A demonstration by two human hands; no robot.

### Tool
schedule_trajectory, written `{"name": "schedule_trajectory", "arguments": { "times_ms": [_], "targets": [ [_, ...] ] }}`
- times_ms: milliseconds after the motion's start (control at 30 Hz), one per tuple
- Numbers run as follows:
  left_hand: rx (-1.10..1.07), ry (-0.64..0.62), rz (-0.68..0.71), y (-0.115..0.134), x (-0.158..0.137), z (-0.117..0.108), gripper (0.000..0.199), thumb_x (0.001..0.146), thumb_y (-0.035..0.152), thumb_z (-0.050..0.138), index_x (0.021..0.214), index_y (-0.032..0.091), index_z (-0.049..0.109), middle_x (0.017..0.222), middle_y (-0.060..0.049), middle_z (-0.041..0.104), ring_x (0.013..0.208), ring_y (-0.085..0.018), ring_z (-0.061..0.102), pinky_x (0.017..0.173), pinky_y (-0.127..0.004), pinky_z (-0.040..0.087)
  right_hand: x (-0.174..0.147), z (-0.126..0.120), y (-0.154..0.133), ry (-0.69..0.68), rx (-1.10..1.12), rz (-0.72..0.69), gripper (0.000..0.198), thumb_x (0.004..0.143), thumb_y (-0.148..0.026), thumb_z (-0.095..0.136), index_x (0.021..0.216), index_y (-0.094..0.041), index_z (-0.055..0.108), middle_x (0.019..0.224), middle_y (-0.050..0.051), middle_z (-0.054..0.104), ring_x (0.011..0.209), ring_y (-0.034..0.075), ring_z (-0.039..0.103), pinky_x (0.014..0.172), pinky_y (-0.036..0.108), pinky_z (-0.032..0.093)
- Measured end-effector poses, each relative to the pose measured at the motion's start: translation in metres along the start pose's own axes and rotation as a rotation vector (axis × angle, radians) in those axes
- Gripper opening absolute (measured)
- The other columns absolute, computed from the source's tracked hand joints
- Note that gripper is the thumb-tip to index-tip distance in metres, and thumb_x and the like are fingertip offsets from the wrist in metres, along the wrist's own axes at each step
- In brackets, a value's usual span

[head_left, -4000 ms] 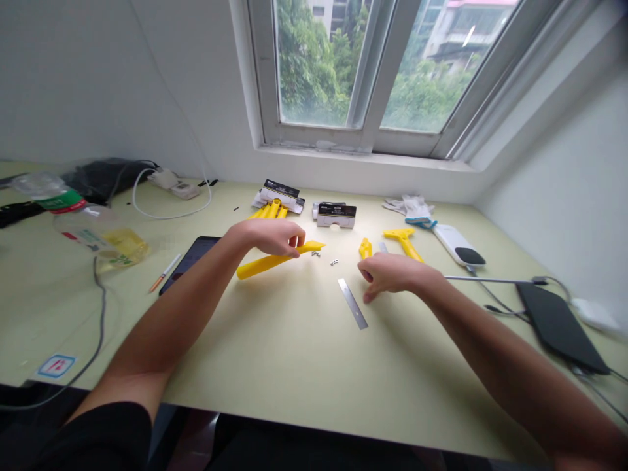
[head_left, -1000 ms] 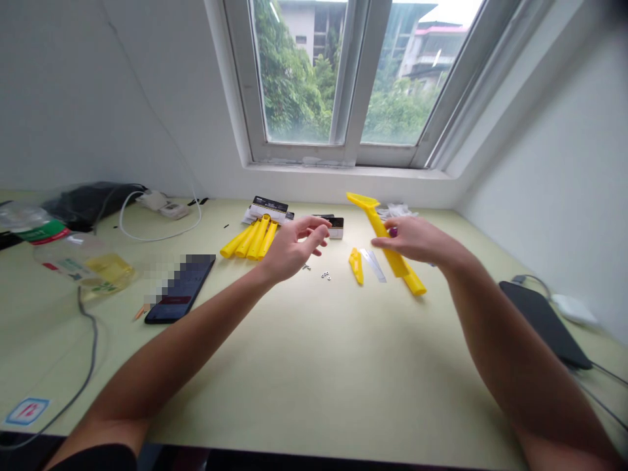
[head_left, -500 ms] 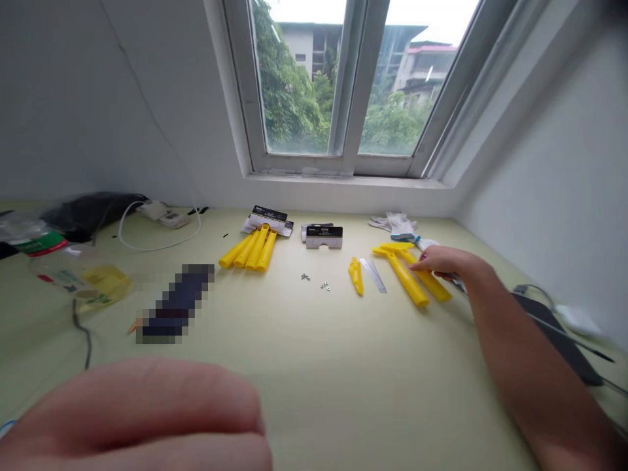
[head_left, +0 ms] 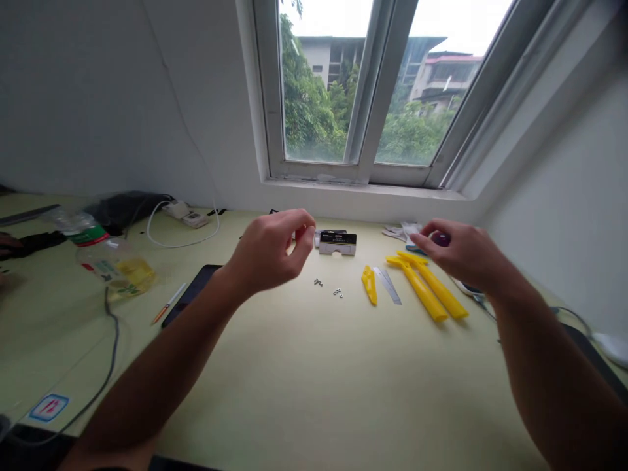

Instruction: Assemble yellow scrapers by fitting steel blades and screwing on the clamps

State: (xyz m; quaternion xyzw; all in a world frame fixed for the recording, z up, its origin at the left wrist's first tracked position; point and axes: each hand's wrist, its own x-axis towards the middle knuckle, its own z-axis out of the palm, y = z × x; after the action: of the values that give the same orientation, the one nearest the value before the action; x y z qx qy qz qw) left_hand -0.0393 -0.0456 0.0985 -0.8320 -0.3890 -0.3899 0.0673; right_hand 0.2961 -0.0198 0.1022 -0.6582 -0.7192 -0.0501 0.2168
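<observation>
My left hand is raised over the table with its fingers curled in and nothing visible in them. It hides the yellow handles and most of their cards behind it. My right hand is above the far ends of two yellow handles; its fingers are closed round a dark red rounded thing, mostly covered. Left of the handles lie a yellow plastic piece and flat metal blades. Small screws and nuts rest in two little groups mid-table.
Black-and-white card packaging stands at the back, with white gloves further right. A phone, a pen-like cutter and a bottle of yellow liquid are on the left. Cables run along both sides. Another person's hand shows at far left.
My left hand has gone from close to the camera out over the handles at the back. My right hand has risen off the yellow handles. The view has shifted slightly left.
</observation>
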Motion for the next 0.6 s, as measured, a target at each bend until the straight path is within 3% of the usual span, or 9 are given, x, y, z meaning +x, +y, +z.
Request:
{"name": "schedule_trajectory", "arguments": {
  "times_ms": [67, 133, 233, 333, 433, 600],
  "targets": [
    [0.210, -0.224, -0.224, -0.031, 0.015, 0.038, 0.024, 0.091, 0.034, 0.046, 0.087, 0.018, 0.063, 0.082, -0.006, 0.064, 0.070, -0.018, 0.059, 0.063, -0.030, 0.047, -0.015, -0.004, -0.028, -0.018, 0.065, -0.126, 0.037, 0.087, -0.055, 0.048, 0.080, -0.021, 0.061, 0.062, 0.003, 0.061, 0.051, 0.014, 0.049, 0.054, 0.028, 0.033],
    [0.385, -0.386, -0.389, -0.058, 0.011, 0.072, 0.029, 0.090, 0.039, 0.047, 0.097, 0.016, 0.063, 0.100, -0.012, 0.063, 0.090, -0.026, 0.061, 0.073, -0.035, 0.049, -0.028, -0.002, -0.050, -0.109, 0.045, -0.214, 0.032, 0.088, -0.050, 0.048, 0.079, -0.021, 0.059, 0.063, 0.001, 0.061, 0.053, 0.013, 0.049, 0.054, 0.026, 0.031],
    [0.508, -0.438, -0.527, -0.086, -0.008, 0.102, 0.034, 0.092, 0.037, 0.042, 0.111, 0.015, 0.059, 0.116, -0.017, 0.058, 0.107, -0.031, 0.056, 0.082, -0.038, 0.048, -0.050, 0.012, -0.078, -0.323, 0.029, -0.365, 0.026, 0.090, -0.043, 0.046, 0.079, -0.022, 0.056, 0.067, 0.001, 0.063, 0.059, 0.015, 0.053, 0.054, 0.026, 0.028],
    [0.525, -0.456, -0.585, -0.101, -0.017, 0.107, 0.036, 0.092, 0.034, 0.038, 0.117, 0.014, 0.056, 0.117, -0.019, 0.056, 0.104, -0.031, 0.057, 0.081, -0.040, 0.049, -0.076, 0.032, -0.106, -0.511, 0.038, -0.576, 0.020, 0.091, -0.034, 0.041, 0.083, -0.021, 0.053, 0.072, 0.003, 0.064, 0.061, 0.016, 0.056, 0.053, 0.027, 0.026],
    [0.525, -0.484, -0.631, -0.110, -0.017, 0.103, 0.037, 0.092, 0.031, 0.037, 0.120, 0.014, 0.054, 0.113, -0.019, 0.059, 0.097, -0.031, 0.061, 0.080, -0.041, 0.050, -0.101, 0.056, -0.127, -0.605, 0.024, -0.721, 0.016, 0.090, -0.031, 0.039, 0.086, -0.021, 0.051, 0.073, 0.004, 0.064, 0.057, 0.017, 0.055, 0.051, 0.029, 0.026],
    [0.490, -0.516, -0.683, -0.118, -0.014, 0.103, 0.035, 0.089, 0.033, 0.043, 0.111, 0.012, 0.060, 0.110, -0.020, 0.061, 0.097, -0.032, 0.063, 0.082, -0.042, 0.050, -0.115, 0.092, -0.132, -0.622, -0.036, -0.734, 0.015, 0.089, -0.023, 0.041, 0.097, -0.019, 0.053, 0.084, 0.008, 0.064, 0.070, 0.022, 0.061, 0.056, 0.031, 0.039]
  ]
}}
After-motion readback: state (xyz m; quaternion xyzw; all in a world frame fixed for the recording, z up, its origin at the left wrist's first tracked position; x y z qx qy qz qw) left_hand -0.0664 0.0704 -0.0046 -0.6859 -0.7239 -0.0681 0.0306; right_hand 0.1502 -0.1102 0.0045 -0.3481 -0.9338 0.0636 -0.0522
